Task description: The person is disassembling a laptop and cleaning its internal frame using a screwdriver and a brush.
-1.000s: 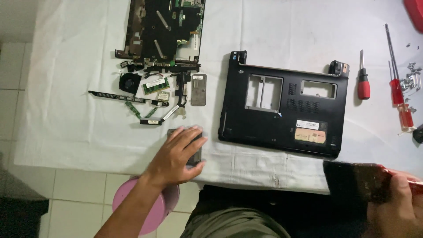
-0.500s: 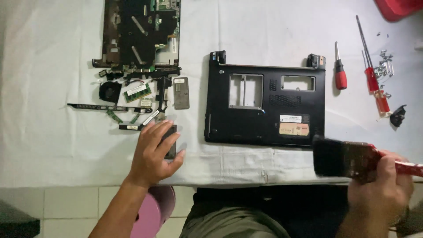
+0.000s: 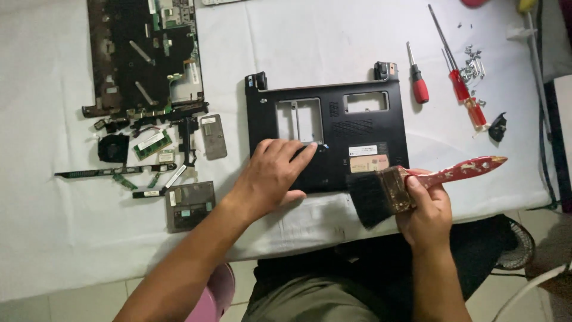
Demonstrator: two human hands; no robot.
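Left hand [image 3: 271, 173] has moved, flat onto one laptop base [image 3: 333, 134]; right hand [image 3: 426, 209] clamps one paintbrush [image 3: 411, 185].

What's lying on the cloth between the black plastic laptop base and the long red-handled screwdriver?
In the head view, one short red-handled screwdriver lies on the white tablecloth between the black plastic laptop base and the long red-handled screwdriver. Otherwise that stretch is bare cloth.

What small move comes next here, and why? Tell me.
Probably sweep the paintbrush across the black laptop base. The left hand already lies flat on the base, steadying it, and the right hand holds the brush with its bristles right at the base's near edge.
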